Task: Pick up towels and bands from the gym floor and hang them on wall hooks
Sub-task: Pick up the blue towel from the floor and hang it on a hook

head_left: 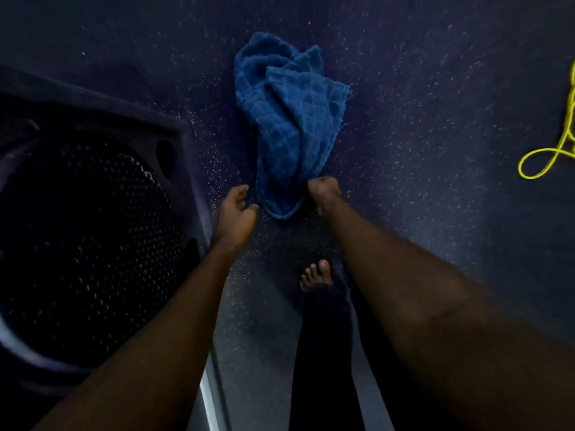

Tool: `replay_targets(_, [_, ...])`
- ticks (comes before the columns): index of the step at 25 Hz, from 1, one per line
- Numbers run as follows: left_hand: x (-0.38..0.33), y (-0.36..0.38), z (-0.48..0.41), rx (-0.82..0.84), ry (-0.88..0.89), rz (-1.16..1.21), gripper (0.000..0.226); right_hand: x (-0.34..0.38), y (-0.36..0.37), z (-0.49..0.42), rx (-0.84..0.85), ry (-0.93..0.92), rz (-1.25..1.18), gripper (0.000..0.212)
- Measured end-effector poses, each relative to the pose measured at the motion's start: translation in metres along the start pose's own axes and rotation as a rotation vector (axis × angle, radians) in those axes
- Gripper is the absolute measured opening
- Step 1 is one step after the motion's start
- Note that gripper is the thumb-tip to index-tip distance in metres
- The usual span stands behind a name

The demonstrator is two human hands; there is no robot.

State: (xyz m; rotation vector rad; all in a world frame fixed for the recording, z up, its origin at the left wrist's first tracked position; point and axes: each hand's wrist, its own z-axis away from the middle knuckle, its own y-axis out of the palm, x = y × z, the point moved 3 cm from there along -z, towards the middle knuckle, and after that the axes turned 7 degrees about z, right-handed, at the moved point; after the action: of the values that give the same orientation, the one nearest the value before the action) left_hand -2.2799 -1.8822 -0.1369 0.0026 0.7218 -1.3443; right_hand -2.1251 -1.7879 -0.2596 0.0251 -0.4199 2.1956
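Fingers (322,184) of the right hand (325,194) clamp the blue towel (289,104), likely limp and light, at its five-o'clock corner, while the left hand (236,209) hovers loosely apart at seven o'clock.

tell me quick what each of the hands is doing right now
Left hand: open, holding nothing, beside the crumpled blue waffle-weave towel on the floor.
Right hand: closed, gripping that towel's near end.

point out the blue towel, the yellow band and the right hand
blue towel (289,113), head view, middle of the crumpled cloth
yellow band (519,165), head view, left curve of its loop
right hand (323,190), head view, its back
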Motion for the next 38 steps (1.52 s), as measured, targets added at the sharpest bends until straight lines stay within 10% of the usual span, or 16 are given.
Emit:
replay_targets(6, [-0.050,-0.025,0.048,0.003,0.031,-0.033,0.045,0.032,-0.056,0.074,0.062,-0.120,-0.411,0.039])
replay_targets(18, [-0.347,-0.193,0.336,-0.048,0.411,-0.041,0.041,0.241,-0.279,0.505,0.061,-0.809,0.216,0.015])
replay_targets(24, [-0.472,-0.240,0.481,0.050,0.900,-0.294,0.075,0.286,-0.348,0.722,0.195,-1.001,0.509,0.011])
replay_targets(29, [-0.537,-0.264,0.575,-0.113,1.020,-0.292,0.022,0.308,-0.389,0.825,0.262,-1.243,0.603,0.021])
replay_targets(38, [-0.487,-0.334,0.655,-0.170,0.713,0.036,0.012,0.297,-0.384,0.866,0.456,-1.413,0.928,0.039])
